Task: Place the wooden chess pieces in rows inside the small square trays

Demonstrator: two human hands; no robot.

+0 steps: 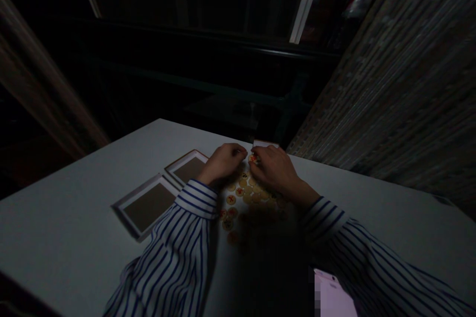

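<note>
Round wooden Chinese chess pieces (256, 190), some with red or dark characters, lie in a loose heap on the white table (85, 193). Beyond the heap my right hand (275, 166) is closed, with a red-marked Chinese chess piece (253, 158) at its thumb and fingertips. Just left of it, my left hand (224, 161) is curled in a pinch above the table. What its fingertips hold, if anything, is too dark to make out. The two hands are close together but apart.
Two shallow box halves, a nearer one (121, 210) and a farther one (169, 168), rest left of my left arm. A small pale box (266, 142) stands behind my right hand. A lit phone (334, 294) lies near my right sleeve. Bead curtains (375, 74) hang at the right.
</note>
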